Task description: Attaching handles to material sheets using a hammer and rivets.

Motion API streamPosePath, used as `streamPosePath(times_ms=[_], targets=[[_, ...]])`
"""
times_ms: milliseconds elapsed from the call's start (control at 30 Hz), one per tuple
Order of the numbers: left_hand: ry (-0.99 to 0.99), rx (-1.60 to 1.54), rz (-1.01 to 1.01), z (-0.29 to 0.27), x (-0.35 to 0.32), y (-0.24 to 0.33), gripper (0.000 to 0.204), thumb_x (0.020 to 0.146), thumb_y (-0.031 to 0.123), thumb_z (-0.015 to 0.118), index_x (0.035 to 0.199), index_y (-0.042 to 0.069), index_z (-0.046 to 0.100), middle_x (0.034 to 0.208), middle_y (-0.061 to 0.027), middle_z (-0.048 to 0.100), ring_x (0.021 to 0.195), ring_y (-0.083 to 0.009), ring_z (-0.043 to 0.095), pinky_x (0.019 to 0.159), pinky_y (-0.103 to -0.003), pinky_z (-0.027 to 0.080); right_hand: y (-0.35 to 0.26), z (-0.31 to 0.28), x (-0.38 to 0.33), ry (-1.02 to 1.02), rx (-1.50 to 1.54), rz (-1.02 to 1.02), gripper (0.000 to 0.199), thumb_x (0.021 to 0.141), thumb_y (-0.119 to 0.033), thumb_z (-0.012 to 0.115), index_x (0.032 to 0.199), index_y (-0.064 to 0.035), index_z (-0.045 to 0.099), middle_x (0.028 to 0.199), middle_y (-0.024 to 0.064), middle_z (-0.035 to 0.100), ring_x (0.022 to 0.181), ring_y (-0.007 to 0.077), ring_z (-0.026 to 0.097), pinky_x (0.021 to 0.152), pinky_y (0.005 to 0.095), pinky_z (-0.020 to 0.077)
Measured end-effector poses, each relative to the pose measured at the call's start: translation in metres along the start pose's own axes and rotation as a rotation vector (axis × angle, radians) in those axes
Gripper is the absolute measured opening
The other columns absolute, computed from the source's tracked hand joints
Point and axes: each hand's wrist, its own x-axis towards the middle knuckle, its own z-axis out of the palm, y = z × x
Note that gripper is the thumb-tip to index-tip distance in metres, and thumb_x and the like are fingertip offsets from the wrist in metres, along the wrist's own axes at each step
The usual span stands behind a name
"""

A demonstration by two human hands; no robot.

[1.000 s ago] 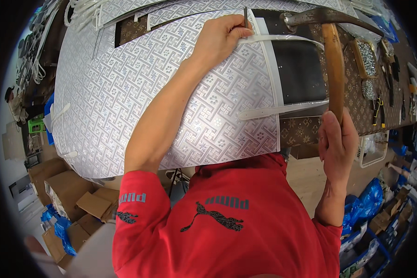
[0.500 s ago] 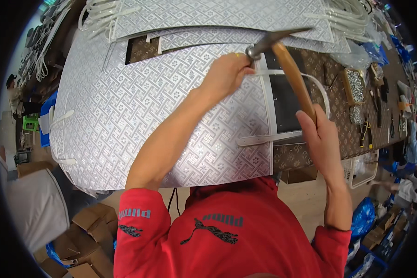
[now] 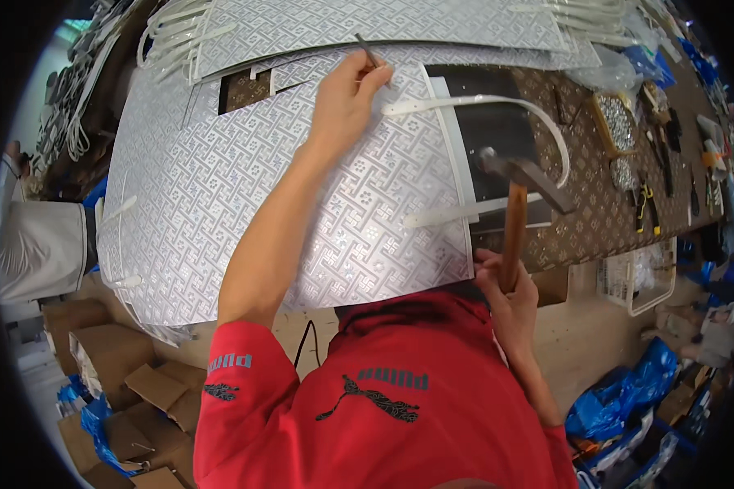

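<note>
A large silvery-white patterned sheet (image 3: 302,212) lies across the table in front of me. My left hand (image 3: 340,106) is closed round a thin dark metal rod, seemingly a punch (image 3: 369,50), above the far part of the sheet. By the sheet's near right corner, my right hand (image 3: 510,301) grips a hammer (image 3: 515,224) by its wooden handle; its fingertips are at the sheet's edge. The hammer head is raised over a black board (image 3: 497,134). A white strap (image 3: 559,134) loops out past the sheet's right edge, both ends lying on the sheet.
More patterned sheets (image 3: 383,20) with bundled straps are stacked at the far side. On the brown patterned tabletop (image 3: 579,220) at right stand a box of small metal pieces (image 3: 613,122) and yellow-handled pliers (image 3: 647,210). Cardboard boxes (image 3: 139,391) are on the floor at left.
My left hand has moved left with the punch, away from the strap's far end. My right hand has lowered the hammer toward me, to the sheet's near right corner.
</note>
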Motion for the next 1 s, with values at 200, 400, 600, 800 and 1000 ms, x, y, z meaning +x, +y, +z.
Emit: streamPosePath(times_ms=[200, 400, 600, 800, 1000], targets=[[-0.224, 0.018, -0.111, -0.018, -0.071, 0.031, 0.014, 0.094, 0.008, 0.064, 0.101, -0.004, 0.067, 0.089, -0.0089, 0.069, 0.083, -0.012, 0.063, 0.076, -0.027, 0.051, -0.034, 0.015, 0.023, -0.118, -0.12, 0.025, 0.014, 0.084, -0.004, 0.071, 0.092, -0.0027, 0.06, 0.079, -0.001, 0.054, 0.071, 0.0066, 0.05, 0.062, 0.023, 0.042], [-0.383, 0.058, 0.019, -0.016, -0.093, 0.036, 0.009, 0.09, 0.009, 0.067, 0.092, 0.001, 0.071, 0.087, -0.0081, 0.071, 0.078, -0.0175, 0.065, 0.071, -0.03, 0.05, -0.033, 0.025, 0.045, -0.002, -0.283, -0.028, 0.012, 0.084, -0.004, 0.071, 0.091, -0.0032, 0.061, 0.076, -0.0027, 0.053, 0.072, 0.0062, 0.049, 0.064, 0.0223, 0.0405], [-0.458, 0.042, -0.003, -0.005, -0.092, 0.021, 0.009, 0.089, 0.008, 0.067, 0.091, 0.001, 0.07, 0.087, -0.0102, 0.071, 0.078, -0.0211, 0.066, 0.07, -0.031, 0.051, -0.019, 0.031, 0.041, 0.049, -0.413, -0.273, 0.011, 0.088, -0.008, 0.072, 0.092, -0.0034, 0.062, 0.074, -0.0035, 0.052, 0.07, 0.0071, 0.05, 0.066, 0.0221, 0.0408], [-0.426, 0.056, 0.003, 0.002, -0.093, 0.018, 0.009, 0.088, 0.009, 0.066, 0.091, 0.001, 0.07, 0.084, -0.0109, 0.071, 0.077, -0.023, 0.067, 0.07, -0.033, 0.051, -0.038, 0.011, 0.016, 0.038, -0.459, -0.173, 0.013, 0.094, -0.014, 0.069, 0.094, -0.0034, 0.061, 0.067, -0.0036, 0.049, 0.059, 0.0051, 0.048, 0.055, 0.0217, 0.0376], [-0.409, 0.058, -0.033, 0.005, -0.095, 0.02, 0.01, 0.089, 0.01, 0.065, 0.091, 0.001, 0.07, 0.083, -0.0112, 0.071, 0.076, -0.0252, 0.067, 0.07, -0.035, 0.051, -0.053, -0.007, 0.003, -0.047, -0.384, -0.093, 0.024, 0.104, -0.025, 0.056, 0.096, -0.0028, 0.06, 0.059, -0.0042, 0.044, 0.044, 0.0023, 0.038, 0.042, 0.0219, 0.026]])
